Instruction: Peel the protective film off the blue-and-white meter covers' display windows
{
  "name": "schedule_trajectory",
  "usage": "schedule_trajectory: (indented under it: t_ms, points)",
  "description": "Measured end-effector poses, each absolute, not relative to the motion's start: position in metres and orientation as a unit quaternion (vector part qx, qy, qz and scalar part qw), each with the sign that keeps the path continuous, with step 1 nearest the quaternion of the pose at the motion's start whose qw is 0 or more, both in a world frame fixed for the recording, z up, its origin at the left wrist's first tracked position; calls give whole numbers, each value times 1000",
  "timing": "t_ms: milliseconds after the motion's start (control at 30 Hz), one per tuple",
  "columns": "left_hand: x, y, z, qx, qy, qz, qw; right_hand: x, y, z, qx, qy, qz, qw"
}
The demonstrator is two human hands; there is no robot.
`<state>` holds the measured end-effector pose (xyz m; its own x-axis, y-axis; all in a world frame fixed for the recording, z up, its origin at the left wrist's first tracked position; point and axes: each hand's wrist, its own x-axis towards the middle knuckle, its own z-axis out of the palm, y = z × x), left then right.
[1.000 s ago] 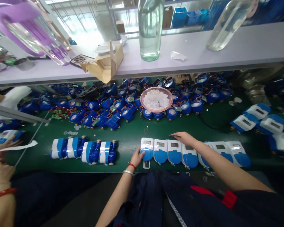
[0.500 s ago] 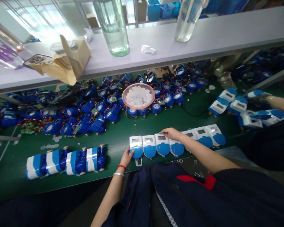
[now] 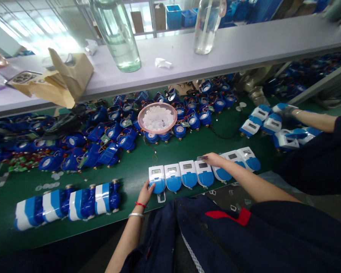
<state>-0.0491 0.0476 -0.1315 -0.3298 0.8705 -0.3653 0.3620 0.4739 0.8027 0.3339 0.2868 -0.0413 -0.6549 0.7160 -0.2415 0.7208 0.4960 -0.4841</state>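
Note:
A row of white-and-blue water meters (image 3: 173, 177) lies along the front of the green bench. My left hand (image 3: 146, 193) rests at the leftmost meter (image 3: 157, 179), its thumb on the blue flap and its fingers curled at the side. Over the top edge of the fourth meter (image 3: 204, 175), my right hand (image 3: 215, 159) pinches a thin, dark, card-like piece (image 3: 201, 158). My right forearm crosses above the meters farther right and partly hides them. Dark digits show on the displays of the leftmost meters.
More meters (image 3: 102, 199) lie on their sides at left. Many blue meter bodies (image 3: 127, 139) with wires surround a pink bowl (image 3: 140, 123) of clear caps. A shelf (image 3: 176, 45) carrying bottles overhangs the back. A co-worker's gloved hand (image 3: 287, 111) is among meters at right.
My right hand has moved right with the card-like piece, from the third meter to the fourth. My left hand stays at the leftmost meter. The camera view has shifted slightly.

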Motion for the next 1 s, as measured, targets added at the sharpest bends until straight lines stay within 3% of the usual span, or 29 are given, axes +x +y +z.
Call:
schedule_trajectory:
  t_ms: [433,633,833,1000]
  points:
    - [-41,50,-115,375,776,301,408,338,292,-57,402,870,-286,14]
    - [-33,53,-99,362,790,281,408,379,326,-48,461,842,-269,-77]
    - [-39,56,-103,365,784,272,421,417,332,-49,490,825,-282,26]
    - [-50,57,-114,397,777,247,422,416,328,-56,513,817,-258,47]
